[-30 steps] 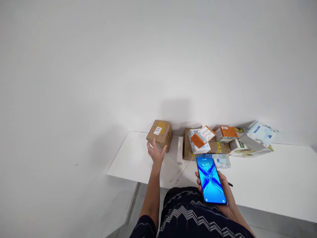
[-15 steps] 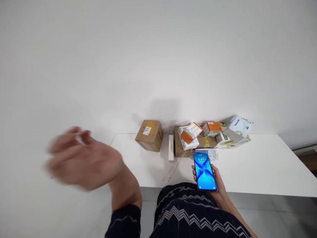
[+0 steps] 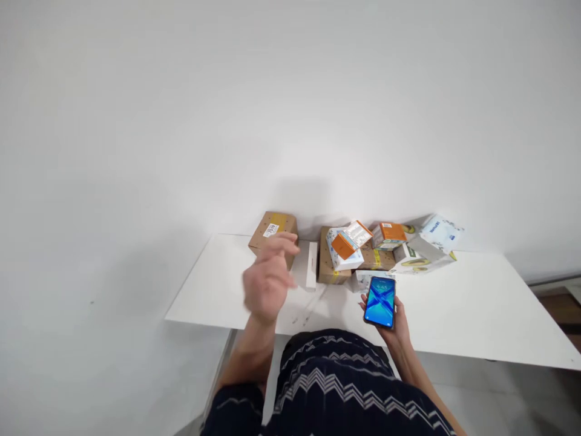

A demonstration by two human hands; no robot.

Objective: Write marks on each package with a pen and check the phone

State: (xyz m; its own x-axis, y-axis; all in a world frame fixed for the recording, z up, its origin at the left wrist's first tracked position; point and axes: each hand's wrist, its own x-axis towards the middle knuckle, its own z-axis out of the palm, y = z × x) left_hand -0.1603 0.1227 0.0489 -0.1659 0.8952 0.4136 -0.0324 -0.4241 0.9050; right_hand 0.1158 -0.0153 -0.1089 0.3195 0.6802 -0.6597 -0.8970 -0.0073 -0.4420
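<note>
My right hand [image 3: 396, 321] holds a phone [image 3: 380, 301] with a lit blue screen above the near edge of a white table [image 3: 476, 315]. My left hand [image 3: 269, 280] hangs in the air with loosely curled fingers and holds nothing. It is in front of a small brown cardboard box [image 3: 271, 229] with a white label at the table's back left. A narrow white box [image 3: 311, 273] lies just right of that hand.
A pile of boxes stands against the white wall: a flat brown carton [image 3: 333, 266], an orange and white box [image 3: 348, 240], a small orange-topped box [image 3: 388, 234] and avocado-printed packs [image 3: 424, 257]. My dark zigzag-patterned clothing fills the bottom edge.
My left hand left the brown box, swung up and out to the left, and is now back in front of the box. The phone sits lower and farther from the camera.
</note>
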